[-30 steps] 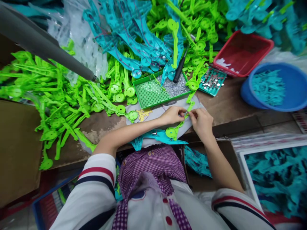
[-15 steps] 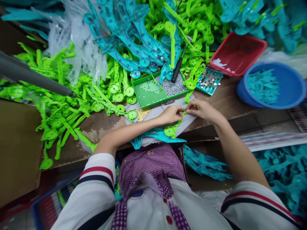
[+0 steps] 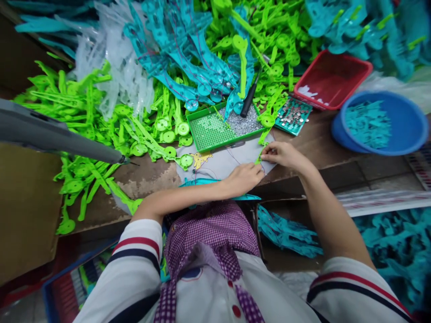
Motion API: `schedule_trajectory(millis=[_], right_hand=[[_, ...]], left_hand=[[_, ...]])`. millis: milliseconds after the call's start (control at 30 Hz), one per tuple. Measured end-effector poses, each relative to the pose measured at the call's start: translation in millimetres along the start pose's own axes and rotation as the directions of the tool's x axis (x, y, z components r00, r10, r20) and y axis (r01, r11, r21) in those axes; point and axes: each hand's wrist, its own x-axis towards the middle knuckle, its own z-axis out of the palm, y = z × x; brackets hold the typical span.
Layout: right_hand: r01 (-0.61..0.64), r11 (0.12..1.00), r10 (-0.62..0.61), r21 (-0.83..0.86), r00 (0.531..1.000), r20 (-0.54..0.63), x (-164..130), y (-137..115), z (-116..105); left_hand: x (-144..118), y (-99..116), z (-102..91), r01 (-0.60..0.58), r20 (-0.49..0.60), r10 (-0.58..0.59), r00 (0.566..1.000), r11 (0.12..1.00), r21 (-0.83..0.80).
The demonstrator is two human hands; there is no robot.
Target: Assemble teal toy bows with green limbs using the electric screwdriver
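Just right of centre, the right hand [image 3: 279, 152] pinches a slim lime-green plastic piece [image 3: 258, 158] between closed fingertips, the left hand [image 3: 244, 177] curls alongside, its hold unclear, and a slack pinch could drop it!

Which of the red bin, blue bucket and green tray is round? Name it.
The blue bucket, with small teal pieces inside: its rim curves all round, whereas the red bin and green tray have corners.

Tray [image 3: 229, 143] beyond left hand [image 3: 243, 180], parts [image 3: 367, 123] in bucket [image 3: 409, 119] at right
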Motion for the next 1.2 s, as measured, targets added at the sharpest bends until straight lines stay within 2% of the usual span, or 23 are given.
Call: schedule_trajectory(millis=[67, 133, 200, 300, 400, 533, 600, 733, 867, 1000, 1200], right_hand=[[0.008, 1.0, -0.008, -0.004, 1.0, -0.009, 0, 1, 1], [0.017, 1.0, -0.017, -0.009, 1.0, -0.012, 0, 3, 1], [0.02, 1.0, -0.02, -0.009, 1.0, -0.01, 0, 4, 1], [0.003, 1.0, -0.003, -0.007, 1.0, 0.001, 1, 3, 1], [-0.007, 1.0, 0.007, -0.006, 1.0, 0.012, 2, 1, 0], [-0.013, 1.0, 0.013, 0.008, 0.999, 0.031, 3, -1, -2], [-0.022, 1.0, 0.022, 0.022, 0.999, 0.035, 4, -1, -2], [-0.077, 0.994, 0.071, 0.072, 0.994, 0.079, 5, -1, -3], [-0.114, 0.991, 0.105, 0.075, 0.987, 0.12, 5, -5, -4], [-0.13, 0.991, 0.126, 0.041, 0.988, 0.091, 3, -10, -2], [-0.107, 0.994, 0.108, -0.038, 0.994, 0.028, 3, -6, 1]], left_hand=[[-2, -7, -6.5, 0.06, -0.05, -0.068, 0.996, 0.989, -0.138], [0, -18, -15.9, 0.152, -0.069, -0.185, 0.98, 0.931, -0.332], [4, -31, -23.6, 0.251, -0.036, -0.304, 0.952, 0.842, -0.477], [16, -44, -27.5, 0.345, 0.028, -0.395, 0.918, 0.765, -0.544], [26, -40, -25.0, 0.312, 0.015, -0.365, 0.931, 0.772, -0.554], [32, -19, -17.3, 0.23, -0.018, -0.287, 0.958, 0.803, -0.55], [32, -11, -10.2, 0.205, 0.011, -0.229, 0.973, 0.849, -0.488], [26, -7, 4.0, 0.172, 0.087, -0.154, 0.984, 0.949, -0.263], [15, -8, 5.5, 0.156, 0.103, -0.142, 0.984, 0.977, -0.146], [1, -10, 2.6, 0.144, 0.068, -0.131, 0.989, 0.96, -0.24], [-13, -19, 0.3, 0.183, -0.031, -0.214, 0.976, 0.893, -0.412]])
